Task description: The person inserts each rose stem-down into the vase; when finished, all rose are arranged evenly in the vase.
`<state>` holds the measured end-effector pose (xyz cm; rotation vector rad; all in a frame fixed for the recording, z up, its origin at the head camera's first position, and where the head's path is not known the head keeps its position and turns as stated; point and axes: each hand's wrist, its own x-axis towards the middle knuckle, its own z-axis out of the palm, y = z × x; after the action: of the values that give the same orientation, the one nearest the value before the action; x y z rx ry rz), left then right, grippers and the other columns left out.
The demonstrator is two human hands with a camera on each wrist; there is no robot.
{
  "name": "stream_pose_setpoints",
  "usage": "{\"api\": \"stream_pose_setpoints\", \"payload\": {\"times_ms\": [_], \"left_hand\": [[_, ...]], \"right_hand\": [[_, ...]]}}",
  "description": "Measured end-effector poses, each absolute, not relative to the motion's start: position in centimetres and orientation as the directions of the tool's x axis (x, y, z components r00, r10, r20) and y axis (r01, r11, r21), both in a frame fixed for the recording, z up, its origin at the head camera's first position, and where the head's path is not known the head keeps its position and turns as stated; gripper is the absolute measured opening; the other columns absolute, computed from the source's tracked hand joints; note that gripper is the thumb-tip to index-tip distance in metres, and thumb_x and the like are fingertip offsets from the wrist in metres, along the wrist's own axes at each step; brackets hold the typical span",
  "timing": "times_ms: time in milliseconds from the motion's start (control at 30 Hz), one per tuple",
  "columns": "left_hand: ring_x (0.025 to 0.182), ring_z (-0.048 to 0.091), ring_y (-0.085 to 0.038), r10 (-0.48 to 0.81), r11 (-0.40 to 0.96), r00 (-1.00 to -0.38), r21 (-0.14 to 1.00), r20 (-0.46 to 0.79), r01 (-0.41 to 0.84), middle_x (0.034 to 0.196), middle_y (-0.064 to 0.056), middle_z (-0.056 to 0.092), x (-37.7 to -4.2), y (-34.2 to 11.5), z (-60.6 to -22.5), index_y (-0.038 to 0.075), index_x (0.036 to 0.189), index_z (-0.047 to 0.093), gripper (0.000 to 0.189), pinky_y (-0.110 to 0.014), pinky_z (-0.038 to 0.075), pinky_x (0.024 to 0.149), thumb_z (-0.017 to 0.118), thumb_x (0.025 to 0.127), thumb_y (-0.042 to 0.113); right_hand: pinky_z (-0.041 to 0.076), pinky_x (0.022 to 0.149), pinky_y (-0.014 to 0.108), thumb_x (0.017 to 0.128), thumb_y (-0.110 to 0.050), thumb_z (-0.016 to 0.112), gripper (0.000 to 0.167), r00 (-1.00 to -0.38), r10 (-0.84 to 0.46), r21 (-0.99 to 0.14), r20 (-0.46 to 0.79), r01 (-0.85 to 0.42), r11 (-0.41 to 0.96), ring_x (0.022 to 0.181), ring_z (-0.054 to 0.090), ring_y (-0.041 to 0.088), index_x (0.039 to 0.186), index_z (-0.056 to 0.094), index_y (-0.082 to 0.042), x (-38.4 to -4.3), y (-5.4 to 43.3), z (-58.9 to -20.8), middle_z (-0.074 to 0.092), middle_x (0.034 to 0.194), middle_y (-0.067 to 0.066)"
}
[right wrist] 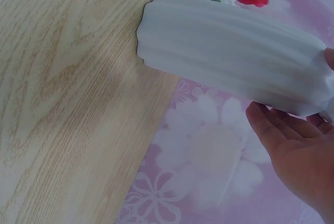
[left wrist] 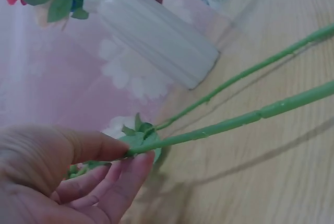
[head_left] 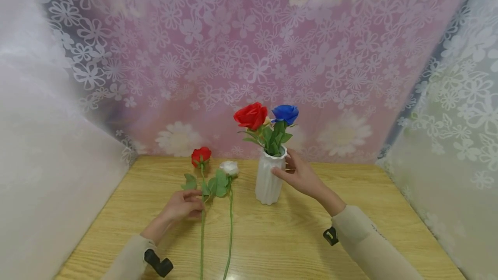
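Observation:
My left hand (head_left: 182,206) pinches the green stem (left wrist: 224,126) of a red rose (head_left: 201,156) between thumb and fingertips, just below its leaves. Beside it lies a white rose (head_left: 229,168), its long stem (head_left: 231,224) running toward the table's front. With thumb and fingers around the upper part, my right hand (head_left: 301,174) holds a ribbed white vase (head_left: 268,182). A larger red rose (head_left: 251,116) and a blue rose (head_left: 285,114) stand in the vase, their green leaves above its wavy rim. A pale flower is partly hidden between them.
The wooden table (head_left: 264,241) ends at a pink, flower-patterned curtain (head_left: 233,64) behind the vase. Whitish sheets hang on both sides, with white flower prints on the right one (head_left: 459,141). Dark straps (head_left: 157,263) sit at both sleeves.

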<state>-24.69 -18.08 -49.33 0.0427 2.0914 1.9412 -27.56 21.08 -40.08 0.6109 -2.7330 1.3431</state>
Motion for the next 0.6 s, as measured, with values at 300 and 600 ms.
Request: {"api": "stream_pose_setpoints", "payload": {"times_ms": [300,600], "left_hand": [[0.098,0.075,-0.014,0.199,0.009,-0.978,0.998,-0.059,-0.058,0.107,0.004,0.068,-25.2,-18.3,-45.7,-0.006,0.160,0.032,0.073,-0.042,0.064,0.095,0.071,0.099,0.003],[0.095,0.075,-0.012,0.123,-0.026,-0.991,0.998,0.052,0.049,0.096,0.012,0.069,-25.3,-17.4,-42.1,0.004,0.161,0.034,0.070,-0.034,0.065,0.089,0.069,0.101,0.004]], "right_hand": [[0.058,0.104,0.054,0.100,-0.046,0.072,0.082,-0.920,-0.322,-0.752,0.223,-0.372,0.545,0.130,0.066,0.040,0.166,0.029,-0.020,-27.5,20.9,-40.1,0.051,0.159,0.017],[0.058,0.104,0.056,0.101,-0.042,0.072,0.081,-0.913,-0.322,-0.740,0.250,-0.395,0.545,0.129,0.066,0.043,0.165,0.029,-0.017,-27.5,20.8,-40.2,0.048,0.161,0.020]]}}
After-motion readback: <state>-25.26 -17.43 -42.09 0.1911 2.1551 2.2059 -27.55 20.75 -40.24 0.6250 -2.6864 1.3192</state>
